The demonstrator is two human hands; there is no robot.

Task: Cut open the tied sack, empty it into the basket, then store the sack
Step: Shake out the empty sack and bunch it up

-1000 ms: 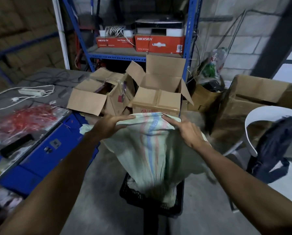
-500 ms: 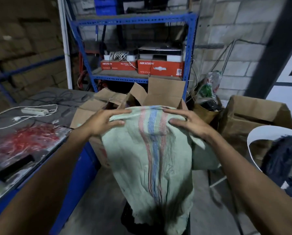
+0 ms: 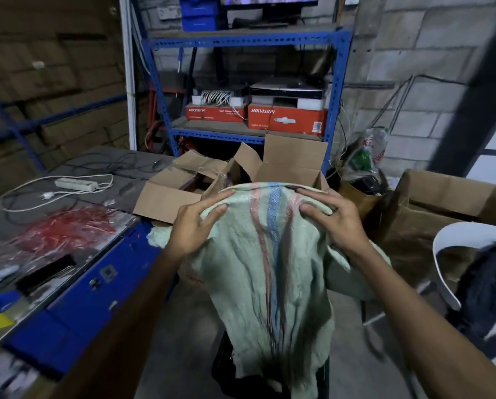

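Both hands hold up a pale green woven sack (image 3: 272, 266) with red and blue stripes down its middle. The left hand (image 3: 196, 226) grips the top edge of the sack at its left corner, fingers curled over the fabric and thumb in front. The right hand (image 3: 331, 218) clamps the top edge at the right corner in the same way. The sack hangs down limp between the two forearms, and its lower end reaches into a black plastic basket (image 3: 222, 361) on the floor, directly below the hands. What is inside the basket I cannot tell, because the sack covers it.

Just behind the hands stands an open cardboard box (image 3: 293, 161) with its flaps up; its inside is hidden. To the left of the left hand is another open carton (image 3: 166, 197). Beyond the right hand there is a bigger brown box (image 3: 442, 203), also open. Far behind, on a blue metal shelf (image 3: 337, 82), sit two red Hikvision boxes (image 3: 287, 120), closed. Left of the left arm, red plastic strips (image 3: 62, 228) lie on a worktable (image 3: 77, 165).
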